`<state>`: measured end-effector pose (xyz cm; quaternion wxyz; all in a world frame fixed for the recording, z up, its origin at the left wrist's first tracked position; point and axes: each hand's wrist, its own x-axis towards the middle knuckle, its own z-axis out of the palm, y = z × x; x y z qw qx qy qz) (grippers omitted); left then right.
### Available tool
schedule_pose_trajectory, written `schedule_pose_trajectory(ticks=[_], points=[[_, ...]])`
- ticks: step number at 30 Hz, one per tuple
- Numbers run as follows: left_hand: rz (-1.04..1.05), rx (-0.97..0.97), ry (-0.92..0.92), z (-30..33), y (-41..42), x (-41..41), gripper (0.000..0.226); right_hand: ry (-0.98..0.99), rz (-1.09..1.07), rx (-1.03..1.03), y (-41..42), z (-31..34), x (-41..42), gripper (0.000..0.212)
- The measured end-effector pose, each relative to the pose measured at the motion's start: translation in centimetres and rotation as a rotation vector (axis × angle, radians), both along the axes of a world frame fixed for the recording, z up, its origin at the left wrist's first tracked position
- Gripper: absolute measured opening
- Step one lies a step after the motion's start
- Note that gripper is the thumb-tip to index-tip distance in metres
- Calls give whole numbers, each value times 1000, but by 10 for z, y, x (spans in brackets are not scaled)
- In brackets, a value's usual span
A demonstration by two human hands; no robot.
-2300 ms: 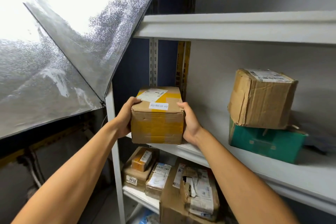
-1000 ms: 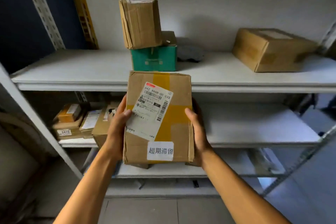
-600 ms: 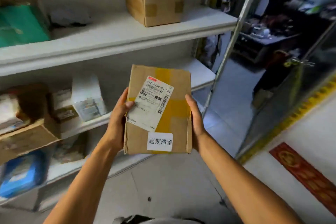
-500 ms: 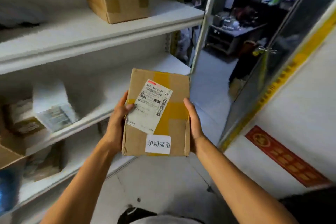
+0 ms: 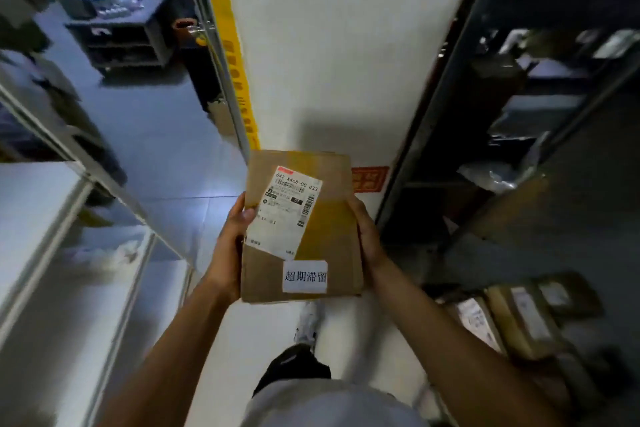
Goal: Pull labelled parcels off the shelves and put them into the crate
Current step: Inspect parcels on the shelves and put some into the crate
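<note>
A brown cardboard parcel (image 5: 332,218) with yellow tape, a white shipping label and a small white sticker is held flat in front of me, its top facing up. My left hand (image 5: 230,246) grips its left side, thumb on the label. My right hand (image 5: 367,236) grips its right side. No crate is in view.
A white shelf (image 5: 41,204) runs along the left. A dark shelving unit (image 5: 519,114) stands at the right, with several labelled parcels (image 5: 519,319) low on it. A white wall with a yellow strip (image 5: 235,55) is ahead. My foot (image 5: 306,322) is on the floor below.
I have taken the parcel off the shelf and turned right, away from the white shelves, into the aisle. Both hands have kept their hold on it.
</note>
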<state>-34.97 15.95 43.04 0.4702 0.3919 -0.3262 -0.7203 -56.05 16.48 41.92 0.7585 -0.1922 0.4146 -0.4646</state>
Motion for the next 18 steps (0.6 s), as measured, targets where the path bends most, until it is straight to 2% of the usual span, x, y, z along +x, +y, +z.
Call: schedule_pose_trajectory(ticks=[3, 5, 6, 8, 10, 13, 15, 18], points=[[-213, 59, 66, -9, -44, -51, 100, 26, -231, 36, -8, -14, -47, 73], [-350, 147, 71, -12, -72, -86, 111, 14, -335, 61, -13, -18, -76, 64], [-416, 179, 57, -15, -83, -101, 106, 2, -385, 63, -16, -20, -90, 56], [-496, 194, 13, -23, -106, -134, 75, -27, -505, 76, -21, -17, -116, 45], [-556, 186, -45, -23, -126, -169, 57, -24, -624, 85, -26, -20, -140, 41], [-722, 181, -150, -20, -150, -217, 49, -19, -772, 119, -20, -27, -165, 41], [-884, 176, -148, -27, -160, -253, 30, -50, -866, 146, -10, -38, -180, 44], [-1014, 240, -174, -37, -165, -300, 34, -71, -1013, 207, 7, -49, -203, 43]])
